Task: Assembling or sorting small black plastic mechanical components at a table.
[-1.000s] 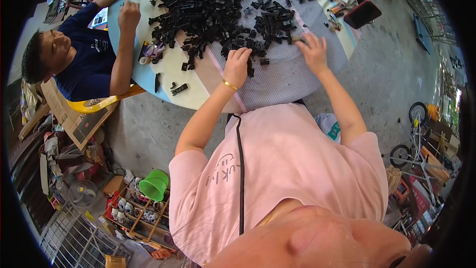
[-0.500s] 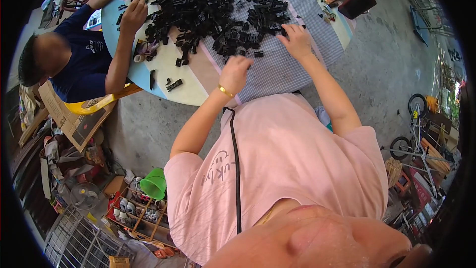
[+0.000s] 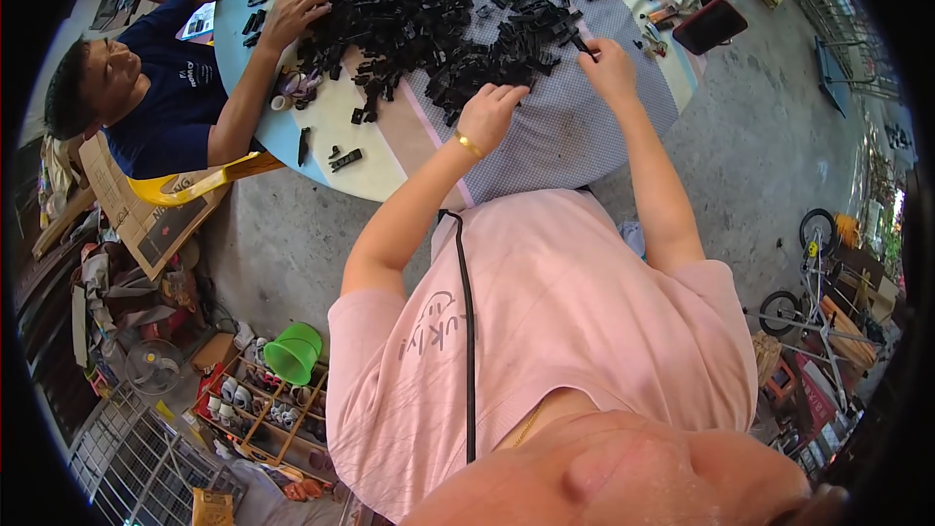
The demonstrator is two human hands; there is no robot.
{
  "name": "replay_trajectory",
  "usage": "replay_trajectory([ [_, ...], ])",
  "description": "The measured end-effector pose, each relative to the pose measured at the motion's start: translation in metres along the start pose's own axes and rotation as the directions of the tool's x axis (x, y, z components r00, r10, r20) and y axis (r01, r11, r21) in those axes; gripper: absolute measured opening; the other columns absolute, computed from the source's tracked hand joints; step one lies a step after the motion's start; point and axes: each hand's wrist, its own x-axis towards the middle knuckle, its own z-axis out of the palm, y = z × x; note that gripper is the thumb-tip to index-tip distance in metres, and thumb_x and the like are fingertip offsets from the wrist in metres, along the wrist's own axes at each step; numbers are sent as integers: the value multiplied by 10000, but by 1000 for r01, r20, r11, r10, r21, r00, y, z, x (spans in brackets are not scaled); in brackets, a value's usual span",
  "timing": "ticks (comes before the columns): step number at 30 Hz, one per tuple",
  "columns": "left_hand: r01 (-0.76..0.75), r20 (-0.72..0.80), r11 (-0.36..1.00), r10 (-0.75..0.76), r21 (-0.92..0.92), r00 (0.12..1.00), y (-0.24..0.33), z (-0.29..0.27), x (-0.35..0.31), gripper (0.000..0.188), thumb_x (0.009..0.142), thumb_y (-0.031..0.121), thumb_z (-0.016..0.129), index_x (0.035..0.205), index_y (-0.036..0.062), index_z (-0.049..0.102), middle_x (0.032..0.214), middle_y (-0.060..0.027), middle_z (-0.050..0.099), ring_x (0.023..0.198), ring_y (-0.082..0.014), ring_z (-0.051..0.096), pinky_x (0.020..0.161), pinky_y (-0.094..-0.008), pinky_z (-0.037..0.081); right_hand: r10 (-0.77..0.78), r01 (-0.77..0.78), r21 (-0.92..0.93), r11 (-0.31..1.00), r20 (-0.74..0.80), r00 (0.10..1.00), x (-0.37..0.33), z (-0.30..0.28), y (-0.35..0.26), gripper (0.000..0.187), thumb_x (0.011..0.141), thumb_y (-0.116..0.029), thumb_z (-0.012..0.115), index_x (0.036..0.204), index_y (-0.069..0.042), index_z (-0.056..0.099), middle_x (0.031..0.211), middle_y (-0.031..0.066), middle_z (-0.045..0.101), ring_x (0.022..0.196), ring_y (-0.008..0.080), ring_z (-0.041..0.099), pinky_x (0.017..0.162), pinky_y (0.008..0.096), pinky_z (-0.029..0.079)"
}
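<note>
A large heap of small black plastic parts (image 3: 390, 10) covers the far side of the round table (image 3: 399, 170). A smaller pile of the same parts (image 3: 516, 39) lies nearer to me, on the dotted grey stripe. My left hand (image 3: 490, 117) is at the near edge of that pile, fingers bent together; what is under the fingertips is hidden. To the right of the pile, my right hand (image 3: 609, 73) pinches a black plastic part (image 3: 584, 46) between thumb and fingers.
At the left a co-worker in a dark blue shirt (image 3: 166, 78) reaches over the heap. A phone in a red case (image 3: 710, 26) stands by the table's right edge, near small coloured items. A few loose black parts (image 3: 346, 159) lie front left.
My left hand has moved right, against the small pile. My right hand has shifted slightly right and closed on a black part. The co-worker's nearer hand has moved right over the heap.
</note>
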Motion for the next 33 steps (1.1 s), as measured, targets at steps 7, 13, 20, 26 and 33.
replay_trajectory([
  [7,354,108,888,-337,-294,935,5,-7,-45,370,659,11,636,1017,57,552,825,-98,548,653,-233,553,616,-305,476,-347,176,422,889,372,861,-83,28,-21,213,686,-112,617,883,-33,605,816,93,596,695,229,589,634,323,473],
  [13,466,133,843,-447,-268,885,-2,-2,-53,356,618,23,691,952,38,566,764,-89,532,620,-199,541,574,-288,460,-334,297,214,931,167,927,-77,39,-14,168,696,-113,618,848,-47,593,812,85,570,738,265,563,638,340,463],
  [20,480,154,864,-459,-149,875,6,6,-50,276,656,163,685,879,45,573,823,-113,572,743,-280,573,628,-352,460,-293,210,303,930,261,920,-93,39,-27,177,720,-131,615,866,-32,600,797,94,593,685,246,585,607,331,470],
  [26,640,387,767,-605,47,696,27,-4,-39,251,675,203,675,841,42,578,772,-115,585,721,-289,573,623,-368,460,-72,-93,430,898,351,934,-100,47,-18,211,715,-162,627,879,-29,620,759,113,630,672,212,613,606,293,479],
  [33,254,137,961,-239,-108,961,7,10,-35,246,654,145,680,867,83,575,798,-69,545,726,-262,563,606,-354,458,-132,32,392,919,230,964,-97,41,-16,194,726,-153,619,872,-26,616,783,99,602,654,203,590,587,293,466],
])
